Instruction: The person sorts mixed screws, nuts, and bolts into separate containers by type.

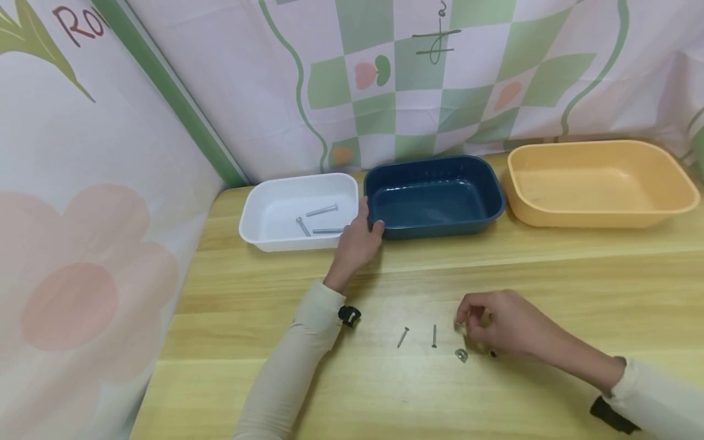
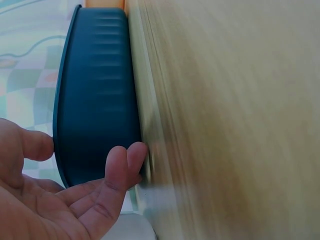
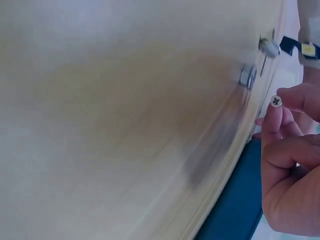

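A small cross-head screw [image 3: 275, 101] sits pinched between the fingertips [image 3: 295, 97] of the right hand [image 1: 508, 330], its slotted head turned toward the wrist camera and its shank hidden behind the fingers, so I cannot tell which way its long axis runs. The hand hovers just above the wooden table [image 1: 550, 281], fingers curled together around the screw. Just below and to the inside of those fingertips lies a washer-like metal piece [image 1: 461, 355], flat on the wood, close to the hand without touching it. Further to the inner side, two loose screws [image 1: 434, 336] lie near each other, one with its long axis running straight away from the person, the other [image 1: 403, 337] slanted; both are nearer the right hand than the left. The left hand [image 1: 357, 241] is well apart from all this, up at the back of the table, its fingers relaxed and straight against the near corner of the blue tray [image 1: 434, 195], thumb over the rim, nothing clamped in it. Beside that hand on its outer side stands the white tray [image 1: 258, 214] with three long bolts [image 1: 321, 211] lying inside. Beyond the blue tray, far from either hand, is the yellow tray [image 1: 599, 183].
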